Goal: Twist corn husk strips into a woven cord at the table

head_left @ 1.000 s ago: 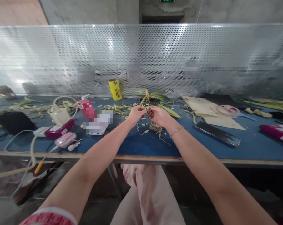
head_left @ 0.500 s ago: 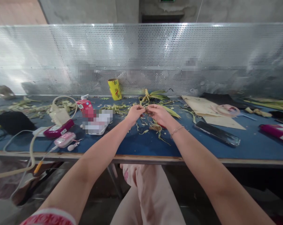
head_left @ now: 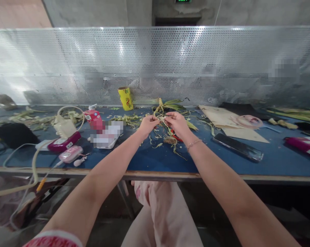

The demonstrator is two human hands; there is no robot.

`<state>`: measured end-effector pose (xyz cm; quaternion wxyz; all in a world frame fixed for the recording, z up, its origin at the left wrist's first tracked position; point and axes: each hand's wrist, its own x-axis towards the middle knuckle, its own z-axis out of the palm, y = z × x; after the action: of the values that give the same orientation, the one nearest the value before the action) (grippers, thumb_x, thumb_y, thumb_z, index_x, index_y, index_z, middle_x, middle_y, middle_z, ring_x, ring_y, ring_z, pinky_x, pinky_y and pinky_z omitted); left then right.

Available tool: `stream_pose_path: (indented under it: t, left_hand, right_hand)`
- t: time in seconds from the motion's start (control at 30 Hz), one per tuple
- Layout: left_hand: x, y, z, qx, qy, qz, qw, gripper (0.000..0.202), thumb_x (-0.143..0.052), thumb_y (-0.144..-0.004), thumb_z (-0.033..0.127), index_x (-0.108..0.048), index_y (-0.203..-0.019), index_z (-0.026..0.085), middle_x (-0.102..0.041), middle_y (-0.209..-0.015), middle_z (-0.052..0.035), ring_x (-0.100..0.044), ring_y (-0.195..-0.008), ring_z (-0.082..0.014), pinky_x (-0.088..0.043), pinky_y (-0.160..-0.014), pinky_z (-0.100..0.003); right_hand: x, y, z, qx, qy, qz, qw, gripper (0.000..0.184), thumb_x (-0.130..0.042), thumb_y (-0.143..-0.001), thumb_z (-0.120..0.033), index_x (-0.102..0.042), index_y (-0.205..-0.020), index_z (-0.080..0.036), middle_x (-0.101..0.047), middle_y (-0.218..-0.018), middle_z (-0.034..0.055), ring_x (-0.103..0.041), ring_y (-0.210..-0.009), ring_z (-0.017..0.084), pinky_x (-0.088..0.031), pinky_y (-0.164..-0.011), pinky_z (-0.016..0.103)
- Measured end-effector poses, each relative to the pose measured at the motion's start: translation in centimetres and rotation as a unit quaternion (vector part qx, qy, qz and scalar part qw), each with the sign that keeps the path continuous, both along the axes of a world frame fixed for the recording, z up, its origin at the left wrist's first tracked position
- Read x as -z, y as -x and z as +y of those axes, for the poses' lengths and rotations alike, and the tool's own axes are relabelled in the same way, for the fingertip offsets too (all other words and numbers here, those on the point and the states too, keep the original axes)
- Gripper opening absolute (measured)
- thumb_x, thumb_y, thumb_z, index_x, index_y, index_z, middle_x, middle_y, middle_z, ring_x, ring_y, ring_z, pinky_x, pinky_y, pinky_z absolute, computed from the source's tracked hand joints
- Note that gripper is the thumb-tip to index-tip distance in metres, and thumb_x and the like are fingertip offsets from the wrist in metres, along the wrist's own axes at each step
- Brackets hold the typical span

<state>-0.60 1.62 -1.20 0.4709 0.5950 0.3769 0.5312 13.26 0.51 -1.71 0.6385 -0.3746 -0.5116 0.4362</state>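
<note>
Above the middle of the blue table [head_left: 144, 161], my left hand [head_left: 147, 126] is closed in a pinch on one end of a thin pale plant strip [head_left: 162, 118]. On the strip's other side, my right hand [head_left: 178, 126] pinches it between thumb and fingertips. Below the hands lie curled plant shreds [head_left: 157, 143] and a brownish, root-like clump [head_left: 170, 140]. Something red [head_left: 179, 139] shows partly from behind my right hand. A cut stalk with green leaves [head_left: 160, 105] rests just beyond my fingers.
A yellow cardboard tube [head_left: 126, 98] stands before the perforated metal screen [head_left: 165, 55]. To the left are a red carton [head_left: 93, 119], a pink device [head_left: 71, 153] and cables. To the right lie a phone [head_left: 238, 146], brown paper [head_left: 219, 118] and a tape roll [head_left: 247, 121].
My right hand has moved slightly to the right and its fingers have lifted, widening the gap between the hands. A pale strip now shows between them. My left hand stays nearly in place.
</note>
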Motion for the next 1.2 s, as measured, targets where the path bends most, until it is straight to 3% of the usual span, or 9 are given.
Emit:
stream_pose_path:
  t: [0.13, 0.23, 0.43, 0.53, 0.73, 0.83, 1.0, 1.2]
  left_hand:
    - [0.0, 0.0, -0.2, -0.015, -0.027, 0.01, 0.999, 0.023, -0.07, -0.057, 0.022, -0.048, -0.057, 0.015, -0.05, -0.051, 0.0047, -0.044, -0.046, -0.0042, -0.04, -0.049, -0.019]
    - [-0.1, 0.0, 0.0, -0.028, 0.001, -0.033, 0.999, 0.022, -0.068, -0.058, 0.023, -0.047, -0.059, 0.015, -0.055, -0.057, 0.0029, -0.049, -0.05, -0.0052, -0.04, -0.05, -0.018]
    - [-0.1, 0.1, 0.3, -0.03, 0.055, -0.095, 0.993, 0.021, -0.066, -0.06, 0.019, -0.045, -0.06, 0.016, -0.051, -0.056, 0.0039, -0.05, -0.052, -0.0053, -0.04, -0.051, -0.019]
    - [0.0, 0.2, 0.4, -0.031, 0.045, -0.083, 0.995, 0.021, -0.066, -0.06, 0.02, -0.045, -0.06, 0.016, -0.05, -0.055, 0.0042, -0.048, -0.051, -0.0049, -0.04, -0.051, -0.019]
    - [0.3, 0.3, 0.3, -0.025, -0.036, 0.036, 0.998, 0.021, -0.065, -0.06, 0.023, -0.045, -0.06, 0.016, -0.047, -0.05, 0.0053, -0.042, -0.046, -0.005, -0.037, -0.049, -0.02]
    - [0.4, 0.3, 0.2, -0.015, -0.103, 0.093, 0.99, 0.018, -0.061, -0.061, 0.022, -0.044, -0.059, 0.017, -0.044, -0.047, 0.0059, -0.04, -0.045, -0.0058, -0.034, -0.048, -0.02]
    - [0.2, 0.3, -0.1, -0.028, -0.215, 0.146, 0.965, 0.014, -0.058, -0.059, 0.019, -0.045, -0.06, 0.017, -0.051, -0.059, 0.0033, -0.046, -0.059, -0.008, -0.037, -0.06, -0.022]
    - [0.0, 0.4, -0.7, -0.032, -0.236, 0.197, 0.951, 0.007, -0.056, -0.061, 0.019, -0.049, -0.062, 0.017, -0.053, -0.064, 0.0018, -0.049, -0.065, -0.0101, -0.039, -0.064, -0.023]
  right_hand:
    - [0.3, -0.2, 0.7, 0.059, -0.025, -0.037, 0.997, 0.03, -0.068, -0.059, -0.03, -0.048, -0.079, -0.02, -0.057, -0.064, -0.0026, -0.054, -0.059, 0.012, -0.042, -0.054, 0.024]
    - [0.3, -0.2, 0.6, 0.073, -0.062, -0.056, 0.994, 0.029, -0.067, -0.06, -0.033, -0.048, -0.077, -0.02, -0.055, -0.064, -0.0034, -0.052, -0.059, 0.011, -0.04, -0.054, 0.024]
    - [-0.2, 0.5, -0.9, -0.02, -0.088, -0.151, 0.984, 0.02, -0.066, -0.063, -0.031, -0.053, -0.074, -0.019, -0.057, -0.065, -0.0009, -0.05, -0.06, 0.011, -0.04, -0.058, 0.027]
    - [-0.5, 0.7, -1.3, -0.024, -0.098, -0.165, 0.981, 0.019, -0.066, -0.063, -0.029, -0.054, -0.074, -0.02, -0.059, -0.069, 0.0004, -0.052, -0.063, 0.013, -0.042, -0.061, 0.029]
    - [-0.8, 0.2, -1.3, 0.018, -0.146, -0.165, 0.975, 0.018, -0.063, -0.066, -0.03, -0.056, -0.08, -0.02, -0.061, -0.077, 0.0031, -0.057, -0.076, 0.016, -0.044, -0.074, 0.032]
    - [-0.8, 0.1, -1.2, 0.065, -0.138, -0.166, 0.974, 0.02, -0.062, -0.067, -0.029, -0.053, -0.083, -0.02, -0.061, -0.077, 0.003, -0.058, -0.076, 0.017, -0.043, -0.075, 0.033]
    - [-0.5, 0.1, -0.7, 0.114, -0.107, -0.158, 0.975, 0.021, -0.061, -0.064, -0.025, -0.049, -0.079, -0.02, -0.06, -0.075, 0.0019, -0.058, -0.074, 0.016, -0.043, -0.074, 0.033]
    - [-0.3, 0.3, -0.4, 0.124, -0.071, -0.183, 0.973, 0.02, -0.06, -0.061, -0.024, -0.047, -0.076, -0.02, -0.059, -0.07, 0.0002, -0.056, -0.069, 0.016, -0.042, -0.07, 0.032]
